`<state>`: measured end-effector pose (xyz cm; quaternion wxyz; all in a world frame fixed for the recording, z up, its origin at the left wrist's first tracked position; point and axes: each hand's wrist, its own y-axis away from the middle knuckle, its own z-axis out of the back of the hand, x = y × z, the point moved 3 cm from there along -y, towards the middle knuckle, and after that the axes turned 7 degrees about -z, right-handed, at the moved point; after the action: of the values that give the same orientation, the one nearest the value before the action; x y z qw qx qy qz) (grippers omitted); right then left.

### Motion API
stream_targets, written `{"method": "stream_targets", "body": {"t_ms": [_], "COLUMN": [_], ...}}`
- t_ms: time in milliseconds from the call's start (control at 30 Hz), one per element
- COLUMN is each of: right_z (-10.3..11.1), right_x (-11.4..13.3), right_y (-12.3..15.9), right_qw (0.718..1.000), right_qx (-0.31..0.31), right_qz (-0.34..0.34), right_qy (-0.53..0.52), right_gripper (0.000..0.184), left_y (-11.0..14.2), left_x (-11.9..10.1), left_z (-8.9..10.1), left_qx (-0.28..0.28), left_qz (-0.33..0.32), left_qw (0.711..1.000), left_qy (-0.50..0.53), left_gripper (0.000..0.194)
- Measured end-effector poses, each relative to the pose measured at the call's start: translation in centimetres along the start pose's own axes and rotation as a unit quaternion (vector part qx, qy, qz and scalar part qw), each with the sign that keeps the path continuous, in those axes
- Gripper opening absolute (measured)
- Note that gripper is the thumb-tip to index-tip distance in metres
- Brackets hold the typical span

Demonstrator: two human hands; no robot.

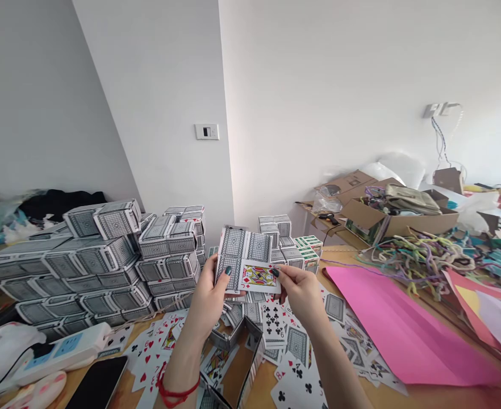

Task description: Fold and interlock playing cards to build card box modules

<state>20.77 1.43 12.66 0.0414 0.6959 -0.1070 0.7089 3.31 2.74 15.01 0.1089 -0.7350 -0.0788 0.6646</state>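
Observation:
My left hand (212, 292) grips a panel of grey-backed playing cards (233, 244) joined together, the thumb lying on its front. Between the fingers of my right hand (301, 289) is a jack of diamonds card (257, 276), face up, held against the panel's lower right part. Below my hands, an open box made of cards (253, 352) stands on the table, partly hidden by my left forearm. Loose playing cards (299, 380) lie scattered around it, some face up and some face down.
Stacked card blocks (105, 272) rise on the left, with more card blocks (278, 227) behind my hands. A phone (99, 383) and a white power strip (63, 352) lie at front left. Right are pink paper (395, 324), tangled yarn (421, 258) and a cardboard box (391, 224).

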Motion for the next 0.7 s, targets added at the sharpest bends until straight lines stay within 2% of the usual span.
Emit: {"method": "stream_targets", "body": {"t_ms": [700], "right_z": [-0.31], "right_x": [0.23], "right_y": [0.21], "right_qw": [1.0], "right_qx": [-0.003], "right_qz": [-0.003], "right_qy": [-0.003], "right_gripper": [0.031], "left_y": [-0.02], "left_x": [0.65], "left_z": [0.28], "left_qx": [0.032], "left_qz": [-0.005], "left_qw": [0.999], "left_qy": [-0.014], "left_gripper": [0.04]}}
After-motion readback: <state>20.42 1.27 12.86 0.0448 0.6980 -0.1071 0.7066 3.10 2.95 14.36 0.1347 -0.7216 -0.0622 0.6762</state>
